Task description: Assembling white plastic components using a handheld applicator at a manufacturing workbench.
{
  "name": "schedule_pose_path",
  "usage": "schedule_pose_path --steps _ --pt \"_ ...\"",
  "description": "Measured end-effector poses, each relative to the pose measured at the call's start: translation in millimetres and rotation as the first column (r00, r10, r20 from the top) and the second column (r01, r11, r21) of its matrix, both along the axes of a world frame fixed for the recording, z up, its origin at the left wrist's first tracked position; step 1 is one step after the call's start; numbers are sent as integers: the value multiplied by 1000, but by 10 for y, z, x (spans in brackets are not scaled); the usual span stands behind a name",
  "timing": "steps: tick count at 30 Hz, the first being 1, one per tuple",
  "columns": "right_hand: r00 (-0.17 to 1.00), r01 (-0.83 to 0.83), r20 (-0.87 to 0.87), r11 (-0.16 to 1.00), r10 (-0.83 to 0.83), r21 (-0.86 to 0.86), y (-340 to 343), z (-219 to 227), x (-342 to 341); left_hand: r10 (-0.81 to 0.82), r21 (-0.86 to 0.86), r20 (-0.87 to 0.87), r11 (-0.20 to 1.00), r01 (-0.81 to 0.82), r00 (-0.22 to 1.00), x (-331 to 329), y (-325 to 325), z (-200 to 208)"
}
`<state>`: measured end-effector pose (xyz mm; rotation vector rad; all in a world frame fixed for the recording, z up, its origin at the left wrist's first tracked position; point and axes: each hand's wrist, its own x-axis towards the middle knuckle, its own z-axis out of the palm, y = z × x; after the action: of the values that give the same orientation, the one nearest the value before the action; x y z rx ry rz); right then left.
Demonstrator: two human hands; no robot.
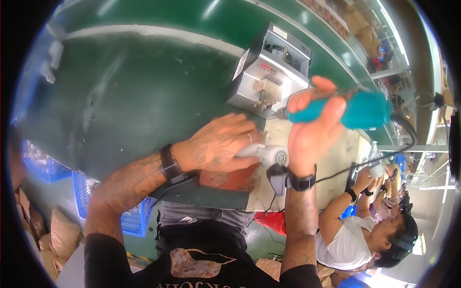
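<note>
My left hand (218,144) is closed around a white hair dryer-like device (276,156), pressing it down near the table's front edge. A round slotted grille shows at its right end, with a dark part below it. Raised to the right, my right hand (317,125) grips a teal electric screwdriver (367,110) by its body. The screwdriver is tilted nearly flat and slightly blurred, its tip toward the left. A black cable runs from its rear end. What lies under my left palm is hidden.
A grey metal machine (269,72) stands beyond my hands on the green table (144,96). A reddish-brown mat (228,178) lies under my left wrist, beside a pale board (331,177). A co-worker (360,230) sits at the right. Blue crates (134,218) stand below the table at left.
</note>
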<state>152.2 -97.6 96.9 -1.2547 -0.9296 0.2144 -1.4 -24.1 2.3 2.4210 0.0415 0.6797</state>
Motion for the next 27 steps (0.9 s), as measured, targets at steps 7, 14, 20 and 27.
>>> schedule_pose_path --steps 7,14,20,27 --pt "996 -77 53 997 76 17 285 -211 106 -39 4 73 999 39 997 7 8 0" --pt "998 -57 12 995 58 -80 225 -126 -6 -57 10 51 998 56 997 13 4 14" --pt "975 -120 -189 993 117 -3 -369 -45 -102 -12 -26 -2 1000 12 1000 11 -6 36" --pt "993 -72 -102 991 60 -116 -804 -146 -252 -4 -50 0 999 4 1000 28 6 50"
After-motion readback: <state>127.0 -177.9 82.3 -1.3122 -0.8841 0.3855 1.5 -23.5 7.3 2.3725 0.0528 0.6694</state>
